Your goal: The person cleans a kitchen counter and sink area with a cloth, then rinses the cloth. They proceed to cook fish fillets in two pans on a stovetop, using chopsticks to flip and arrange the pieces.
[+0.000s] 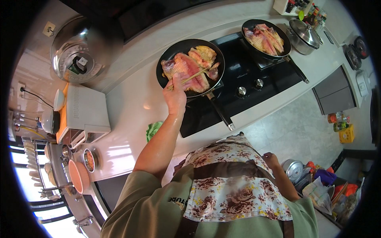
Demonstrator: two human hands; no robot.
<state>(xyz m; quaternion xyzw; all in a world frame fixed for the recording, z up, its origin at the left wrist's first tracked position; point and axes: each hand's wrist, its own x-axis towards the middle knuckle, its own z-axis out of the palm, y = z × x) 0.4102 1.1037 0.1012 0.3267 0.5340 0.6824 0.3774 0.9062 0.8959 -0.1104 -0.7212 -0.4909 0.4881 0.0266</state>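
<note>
My left hand (177,87) grips a pair of wooden chopsticks (195,75) over the nearer black frying pan (183,47). The chopsticks reach across a large split piece of fish (190,67), pink side up, towards smaller pieces at the pan's right. In that pan, a yellowish piece (204,55) lies behind and a small browned one (213,71) at the right. My right hand (270,159) hangs low beside my floral apron (238,193), away from the stove; its fingers look curled, but whether they hold anything is unclear.
A second frying pan (249,25) with fish sits on the right of the black gas hob (238,70), beside a lidded steel pot (303,37). Both pan handles jut over the front. Green leaves (154,130) lie left of the hob, near a white toaster oven (89,104).
</note>
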